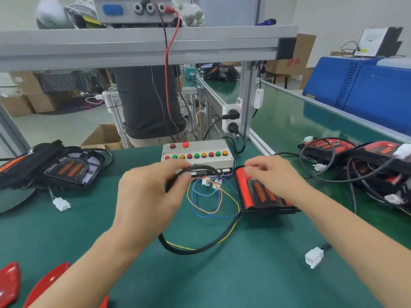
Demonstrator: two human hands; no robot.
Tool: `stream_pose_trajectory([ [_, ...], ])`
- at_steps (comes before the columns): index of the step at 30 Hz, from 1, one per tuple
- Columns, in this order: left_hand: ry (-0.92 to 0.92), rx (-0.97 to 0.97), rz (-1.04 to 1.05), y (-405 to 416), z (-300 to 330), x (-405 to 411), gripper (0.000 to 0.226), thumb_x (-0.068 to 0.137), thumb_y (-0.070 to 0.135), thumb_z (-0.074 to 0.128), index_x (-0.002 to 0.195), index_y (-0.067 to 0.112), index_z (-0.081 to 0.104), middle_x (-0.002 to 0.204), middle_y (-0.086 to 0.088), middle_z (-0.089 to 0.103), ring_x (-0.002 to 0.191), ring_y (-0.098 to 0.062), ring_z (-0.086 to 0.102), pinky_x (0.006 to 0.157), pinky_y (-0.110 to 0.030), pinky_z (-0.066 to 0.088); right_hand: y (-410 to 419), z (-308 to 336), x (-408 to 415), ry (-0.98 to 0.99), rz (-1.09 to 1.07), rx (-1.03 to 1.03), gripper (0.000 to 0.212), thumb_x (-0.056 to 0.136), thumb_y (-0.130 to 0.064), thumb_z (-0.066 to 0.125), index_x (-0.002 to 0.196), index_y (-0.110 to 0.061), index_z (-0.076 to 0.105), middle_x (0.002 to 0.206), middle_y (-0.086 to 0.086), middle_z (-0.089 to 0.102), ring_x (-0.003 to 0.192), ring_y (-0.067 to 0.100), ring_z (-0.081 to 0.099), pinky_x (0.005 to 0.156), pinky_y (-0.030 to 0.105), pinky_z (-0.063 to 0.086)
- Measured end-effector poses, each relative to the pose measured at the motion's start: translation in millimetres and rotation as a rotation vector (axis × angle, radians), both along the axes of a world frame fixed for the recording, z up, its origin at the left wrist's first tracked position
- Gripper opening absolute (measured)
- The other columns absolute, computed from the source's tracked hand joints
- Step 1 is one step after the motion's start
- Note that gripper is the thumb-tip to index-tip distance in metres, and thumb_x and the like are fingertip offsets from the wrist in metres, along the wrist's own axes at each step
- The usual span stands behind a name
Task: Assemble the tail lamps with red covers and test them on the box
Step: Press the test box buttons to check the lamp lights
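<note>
A white test box [198, 153] with red, green and orange buttons stands at the table's far middle. Thin coloured wires [206, 196] spill from its front. A tail lamp with a red cover [255, 192] lies just right of the box. My right hand [273, 174] rests on its far end, fingers bent over the top edge. The lamp's black cable [200, 247] loops across the mat and up to my left hand [151, 192], which pinches it in front of the box.
Uncovered black lamps [69, 170] lie at the left, covered lamps with tangled cables [360, 161] at the right. Loose red covers [9, 283] sit at the near left edge. A white connector [314, 256] lies near right. A person [146, 101] stands behind the bench.
</note>
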State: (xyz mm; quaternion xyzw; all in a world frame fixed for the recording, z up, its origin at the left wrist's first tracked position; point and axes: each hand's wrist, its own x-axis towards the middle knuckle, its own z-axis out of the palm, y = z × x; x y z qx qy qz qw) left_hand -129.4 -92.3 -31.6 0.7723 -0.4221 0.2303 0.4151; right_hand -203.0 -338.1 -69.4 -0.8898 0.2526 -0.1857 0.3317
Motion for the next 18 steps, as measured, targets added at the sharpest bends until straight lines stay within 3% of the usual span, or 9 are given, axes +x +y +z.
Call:
stream_pose_trajectory([
  [2,-0.177,0.045,-0.099,-1,1,-13,0.019,0.082,0.022,0.059,0.092,0.017,0.074,0.071,0.006,0.070,0.058,-0.015,0.061,0.053,-0.031,0.052,18,8,6,-0.002,0.036,0.553,0.035,0.095,-0.041,0.054,0.094,-0.007,0.063,0.063,0.004,0.068,0.042,0.010,0.054,0.040,0.017,0.042],
  [4,-0.284,0.094,-0.201,-4,-3,-22,0.019,0.084,0.022,0.057,0.097,0.022,0.070,0.070,0.008,0.068,0.057,-0.012,0.059,0.047,-0.029,0.050,27,10,14,0.031,0.037,0.837,0.043,0.094,-0.047,0.053,0.097,-0.004,0.054,0.063,0.006,0.069,0.045,0.011,0.058,0.040,0.020,0.048],
  [7,-0.288,0.163,-0.357,-8,-12,-31,0.014,0.084,0.024,0.058,0.094,0.024,0.068,0.062,0.009,0.060,0.052,-0.008,0.049,0.043,-0.023,0.044,35,9,25,0.193,0.082,0.718,0.022,0.089,-0.024,0.066,0.081,-0.004,0.060,0.057,0.004,0.064,0.042,0.008,0.058,0.041,0.017,0.046],
  [9,0.015,0.138,-0.471,-13,-14,-27,0.015,0.084,0.034,0.058,0.084,0.025,0.070,0.060,0.009,0.058,0.052,-0.002,0.046,0.049,-0.017,0.041,36,12,29,0.269,0.074,0.566,0.013,0.082,-0.003,0.062,0.069,-0.001,0.061,0.046,0.002,0.056,0.032,0.006,0.048,0.037,0.012,0.037],
  [11,0.389,0.025,-0.440,-21,-18,-11,0.018,0.083,0.040,0.056,0.080,0.026,0.069,0.061,0.011,0.056,0.054,-0.002,0.042,0.052,-0.016,0.035,33,18,29,0.299,0.054,0.510,0.024,0.080,0.001,0.058,0.058,-0.005,0.055,0.037,0.000,0.048,0.025,0.007,0.037,0.034,0.008,0.028],
  [13,0.577,0.037,-0.311,-32,-31,14,0.012,0.086,0.029,0.058,0.083,0.033,0.070,0.068,0.011,0.061,0.057,-0.008,0.043,0.056,-0.022,0.038,29,26,28,0.289,0.047,0.450,0.029,0.080,-0.002,0.058,0.053,-0.009,0.050,0.033,-0.002,0.045,0.027,0.011,0.031,0.036,0.010,0.022],
  [16,0.516,0.489,-0.205,-51,-58,41,0.030,0.089,0.019,0.056,0.110,0.038,0.065,0.099,0.009,0.068,0.072,-0.016,0.055,0.068,-0.022,0.042,26,34,25,0.275,0.074,0.414,0.026,0.080,-0.008,0.061,0.057,-0.012,0.048,0.035,-0.004,0.040,0.035,0.014,0.024,0.042,0.017,0.016],
  [18,0.354,0.773,-0.074,-60,-72,53,0.036,0.090,0.019,0.050,0.122,0.034,0.061,0.119,0.003,0.065,0.106,-0.021,0.057,0.087,-0.025,0.042,21,39,22,0.227,0.105,0.487,0.018,0.084,-0.013,0.062,0.068,-0.012,0.053,0.036,-0.005,0.036,0.032,0.010,0.023,0.039,0.015,0.014],
])
